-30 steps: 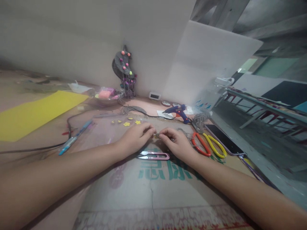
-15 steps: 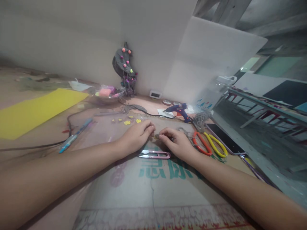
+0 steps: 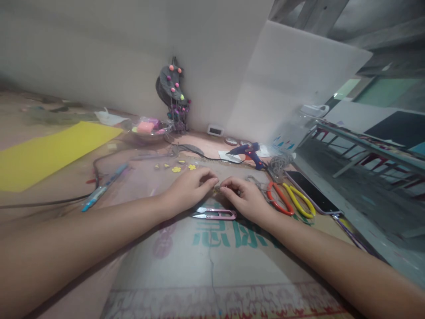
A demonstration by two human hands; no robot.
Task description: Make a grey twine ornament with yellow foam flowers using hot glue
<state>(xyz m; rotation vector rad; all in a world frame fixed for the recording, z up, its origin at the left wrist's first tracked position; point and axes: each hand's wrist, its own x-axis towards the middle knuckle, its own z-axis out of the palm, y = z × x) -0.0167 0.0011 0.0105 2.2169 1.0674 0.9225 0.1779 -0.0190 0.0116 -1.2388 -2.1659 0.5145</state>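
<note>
My left hand [image 3: 195,187] and my right hand [image 3: 245,198] meet over the middle of the printed board [image 3: 172,274], thumbs and forefingers pinched. A tiny grey and yellowish piece [image 3: 217,189] sits between the fingertips, at my right thumb and forefinger; its kind is too small to make out. What my left fingertips grip, if anything, is hidden. Just below the hands lie thread snips [image 3: 219,215] with a pink handle. Beyond my left hand are several small yellow pieces, among them a yellow flower [image 3: 176,169]. Scissors with red and yellow handles [image 3: 280,200] rest right of my right hand.
A blue glue gun [image 3: 249,154] with a lit red light stands at the back right, near grey yarn [image 3: 280,165] and a phone [image 3: 312,192]. A blue pen [image 3: 104,188], yellow sheet [image 3: 53,155] and wrapped bowl [image 3: 148,132] lie left. A moon-shaped decoration [image 3: 171,86] leans on the wall.
My left fingertips drew slightly back from the small piece, then came in to it again. My right hand stays nearly still. The view has shifted slightly.
</note>
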